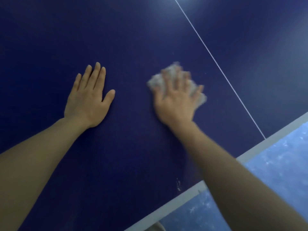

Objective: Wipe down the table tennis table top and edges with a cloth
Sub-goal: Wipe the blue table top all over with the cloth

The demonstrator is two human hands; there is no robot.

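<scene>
The dark blue table tennis table (133, 39) fills most of the view. My left hand (88, 97) lies flat on it with straight fingers, palm down, holding nothing. To its right, my right hand (176, 99) presses spread fingers on a crumpled pale grey cloth (168, 72), which sticks out beyond the fingertips and on both sides. That hand and the cloth are motion-blurred. A thin white centre line (216, 64) runs diagonally just right of the cloth.
The table's white edge band (186, 195) runs diagonally across the lower right. Beyond it lies a mottled light blue floor (283, 155). Small pale specks (178, 183) mark the tabletop near that edge.
</scene>
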